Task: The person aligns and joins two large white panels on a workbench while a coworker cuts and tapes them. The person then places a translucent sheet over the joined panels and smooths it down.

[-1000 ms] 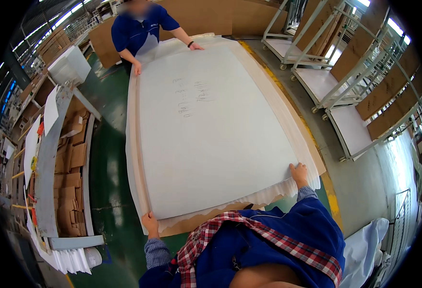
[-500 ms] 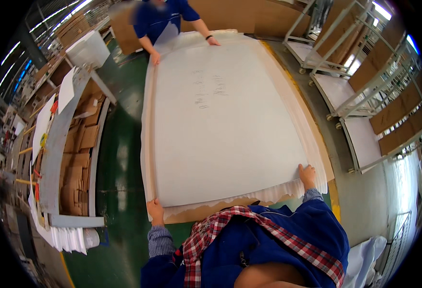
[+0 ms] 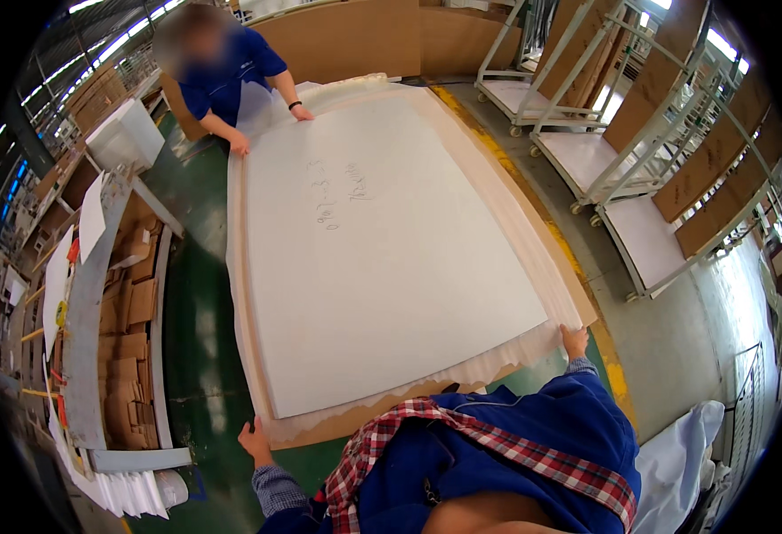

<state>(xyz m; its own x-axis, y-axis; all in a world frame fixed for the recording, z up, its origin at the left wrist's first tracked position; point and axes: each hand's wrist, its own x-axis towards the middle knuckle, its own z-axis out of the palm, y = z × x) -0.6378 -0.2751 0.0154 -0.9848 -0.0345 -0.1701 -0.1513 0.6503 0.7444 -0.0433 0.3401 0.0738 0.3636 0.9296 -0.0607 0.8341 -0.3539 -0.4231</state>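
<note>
A large white panel (image 3: 391, 258), with handwriting on its face, lies flat on a thin white foam sheet (image 3: 498, 354) over brown cardboard (image 3: 320, 432). My left hand (image 3: 255, 442) is at the near left corner of the cardboard, its thumb and fingers apart. At the near right corner, my right hand (image 3: 574, 342) has its fingers closed on the edge of the foam sheet, just off the panel; the fingertips are partly hidden. Across the panel, a co-worker in blue rests one hand (image 3: 302, 113) on the far edge and the other (image 3: 239, 143) at the far left corner.
On the left stands a grey workbench (image 3: 88, 311) with flattened cardboard pieces (image 3: 128, 383) on its shelf. White-framed wheeled racks (image 3: 587, 160) holding brown boards line the right side. A yellow floor line (image 3: 618, 374) runs along the right. White sheeting (image 3: 680, 458) lies at lower right.
My left hand has come off the panel's near left corner and opened. My right hand has moved off the panel to the foam edge. The view has shifted; the co-worker leans over the far end.
</note>
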